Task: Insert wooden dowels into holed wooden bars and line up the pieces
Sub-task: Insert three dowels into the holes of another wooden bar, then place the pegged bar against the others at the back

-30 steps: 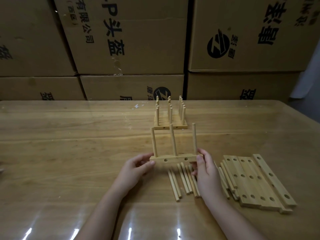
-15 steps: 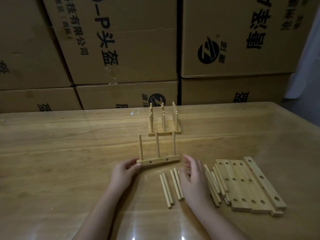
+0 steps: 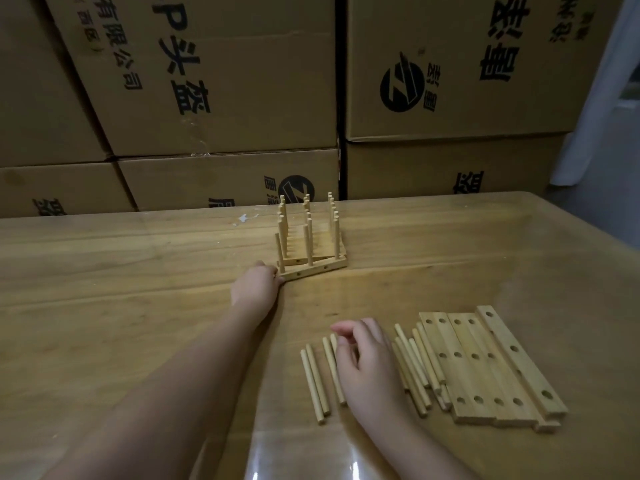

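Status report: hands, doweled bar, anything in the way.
Left hand on left end of doweled bar, grip unclear. Bar angled against finished row. Right hand empty over loose dowels. No obstruction.

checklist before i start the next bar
1. Front bar flush with row: cannot tell, seems slightly angled.
2. Its three dowels upright: ok.
3. Left hand off the bar: not ok, touches its left end.
4. Right hand free: ok, holds nothing.
5. Loose dowels near: ok, beside right hand.
6. Empty bars near: ok, stacked at right.
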